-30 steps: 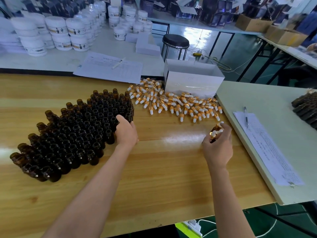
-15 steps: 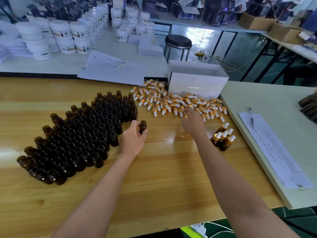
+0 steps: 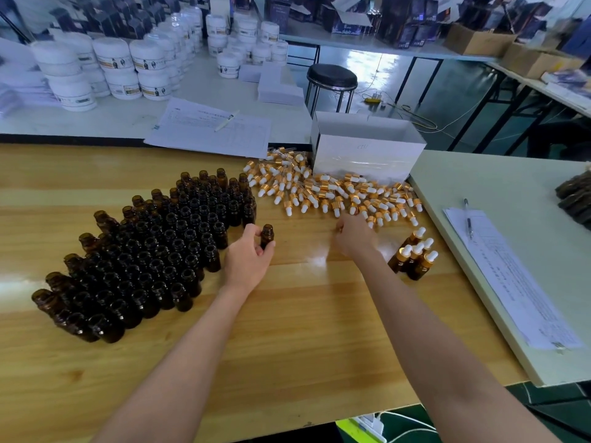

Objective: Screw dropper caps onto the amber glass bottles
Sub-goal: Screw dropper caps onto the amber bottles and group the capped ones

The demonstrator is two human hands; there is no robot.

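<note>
Several open amber bottles (image 3: 153,251) stand packed together on the left of the wooden table (image 3: 287,330). My left hand (image 3: 246,260) grips one uncapped amber bottle (image 3: 267,235) upright, just right of that cluster. A pile of gold-and-white dropper caps (image 3: 319,193) lies at the back centre. My right hand (image 3: 353,236) hovers at the pile's near edge with its fingers curled under; whatever they hold is hidden. Several capped bottles (image 3: 415,260) stand grouped to the right of that hand.
A white open box (image 3: 367,148) stands behind the caps. A pale board (image 3: 511,187) on the right carries a form and a pen (image 3: 468,219). Papers (image 3: 211,129) and white jars (image 3: 112,65) fill the far bench, beside a black stool (image 3: 331,76).
My right hand set a capped bottle with the group at right, reached into the cap pile, and drew back slightly. My left hand lifted one bottle out of the cluster.
</note>
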